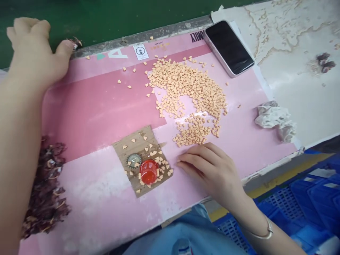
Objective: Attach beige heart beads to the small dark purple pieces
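Observation:
My left hand [34, 53] reaches over the green surface at the upper left, thumb spread from the fingers. A small dark, dried-looking cluster [75, 43] lies at its thumb tip. My right hand [212, 170] rests on the pink sheet with thumb and fingertips pinched together; what they hold, if anything, is too small to name. Just beyond it spreads a pile of small tan, heart-shaped pieces [191, 85]. Left of that hand, a brown square card [135, 141] carries a red cup-like piece [148, 172], a round metal cap [134, 160] and scattered tan pieces.
A phone [230, 47] lies at the back right, with crumpled white tissue [276, 118] nearer the right edge. Dark reddish dried clusters [49, 187] are heaped beside my left forearm. Blue plastic baskets [305, 198] stand below the table edge at right.

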`<control>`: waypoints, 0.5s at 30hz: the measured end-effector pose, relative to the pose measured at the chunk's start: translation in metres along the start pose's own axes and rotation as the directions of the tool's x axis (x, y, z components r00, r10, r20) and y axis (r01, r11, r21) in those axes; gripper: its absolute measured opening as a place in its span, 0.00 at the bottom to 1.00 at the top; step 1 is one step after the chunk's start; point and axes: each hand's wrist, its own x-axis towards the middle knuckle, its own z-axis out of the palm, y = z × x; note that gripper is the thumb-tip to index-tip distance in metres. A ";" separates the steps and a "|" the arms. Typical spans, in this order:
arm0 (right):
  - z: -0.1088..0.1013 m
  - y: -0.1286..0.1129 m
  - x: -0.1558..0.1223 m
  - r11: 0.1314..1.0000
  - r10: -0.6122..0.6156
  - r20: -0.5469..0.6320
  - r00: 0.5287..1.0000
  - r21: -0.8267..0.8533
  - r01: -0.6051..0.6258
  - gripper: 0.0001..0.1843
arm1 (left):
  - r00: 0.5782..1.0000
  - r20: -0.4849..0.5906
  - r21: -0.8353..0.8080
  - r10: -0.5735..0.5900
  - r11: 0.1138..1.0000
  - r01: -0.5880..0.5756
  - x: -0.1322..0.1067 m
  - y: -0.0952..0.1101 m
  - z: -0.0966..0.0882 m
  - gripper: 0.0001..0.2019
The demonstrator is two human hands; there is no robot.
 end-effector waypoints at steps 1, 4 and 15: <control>0.001 -0.001 0.002 1.000 0.006 0.006 1.000 0.009 -0.007 0.04 | 0.999 0.031 0.023 0.025 0.999 -0.026 -0.011 -0.006 -0.003 0.36; -0.001 -0.003 0.006 0.999 -0.026 0.044 0.999 -0.021 0.027 0.06 | 0.958 -0.079 0.049 0.277 0.960 -0.274 -0.060 -0.034 -0.015 0.37; -0.001 0.007 -0.015 0.994 -0.047 -0.087 0.995 -0.106 0.038 0.08 | 0.881 -0.124 -0.223 0.457 0.852 -0.474 -0.278 -0.123 -0.018 0.08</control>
